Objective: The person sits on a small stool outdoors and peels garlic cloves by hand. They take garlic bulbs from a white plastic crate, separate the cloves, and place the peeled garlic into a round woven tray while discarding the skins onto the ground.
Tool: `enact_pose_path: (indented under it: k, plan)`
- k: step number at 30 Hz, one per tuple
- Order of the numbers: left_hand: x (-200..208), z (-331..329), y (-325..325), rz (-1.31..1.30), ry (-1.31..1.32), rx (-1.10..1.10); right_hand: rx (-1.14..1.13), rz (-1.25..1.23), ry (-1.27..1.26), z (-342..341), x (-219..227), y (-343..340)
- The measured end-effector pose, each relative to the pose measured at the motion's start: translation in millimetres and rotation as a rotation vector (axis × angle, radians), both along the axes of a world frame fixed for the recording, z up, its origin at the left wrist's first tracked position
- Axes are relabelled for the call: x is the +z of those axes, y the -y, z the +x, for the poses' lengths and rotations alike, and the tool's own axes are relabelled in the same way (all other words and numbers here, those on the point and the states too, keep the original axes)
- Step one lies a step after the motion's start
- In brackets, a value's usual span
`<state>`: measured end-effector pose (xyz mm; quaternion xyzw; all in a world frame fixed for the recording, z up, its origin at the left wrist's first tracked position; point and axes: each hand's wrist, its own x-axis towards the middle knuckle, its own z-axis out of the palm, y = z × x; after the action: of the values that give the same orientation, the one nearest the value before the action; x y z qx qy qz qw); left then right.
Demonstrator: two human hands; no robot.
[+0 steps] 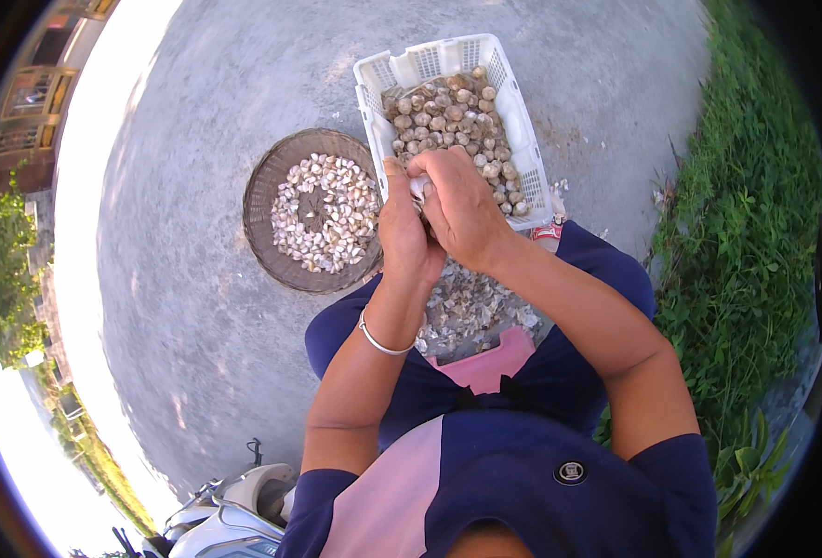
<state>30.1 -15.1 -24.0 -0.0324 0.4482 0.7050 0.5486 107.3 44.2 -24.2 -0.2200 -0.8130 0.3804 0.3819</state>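
My left hand and my right hand meet in front of me, over the near edge of a white plastic crate. Between their fingers is a whitish garlic bulb, mostly covered by the fingers. Both thumbs and fingertips press on it. Many unpeeled garlic bulbs fill the crate, with dry stalks and roots among them. To the left stands a round woven basket holding loose garlic cloves, spread in a ring around a barer middle.
Garlic skins litter the ground between my knees, in front of a pink stool. Green plants line the right side. A white scooter stands behind at lower left. Grey concrete lies around the basket and crate.
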Motion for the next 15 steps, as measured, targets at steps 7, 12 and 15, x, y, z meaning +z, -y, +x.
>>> enact_pose_path:
  k: [7,12,15]
  plan:
    - [2.5,6.3,-5.0,-0.018,-0.032,0.006,-0.046,-0.012,-0.010,-1.4,-3.3,-0.5]
    - [8.6,10.5,-6.1,-0.016,-0.018,0.013,-0.073,-0.042,-0.070,-4.8,-6.9,-0.1]
    - [2.1,11.0,-5.5,0.014,-0.026,0.008,-0.074,-0.055,-0.065,-4.0,-8.1,-0.7]
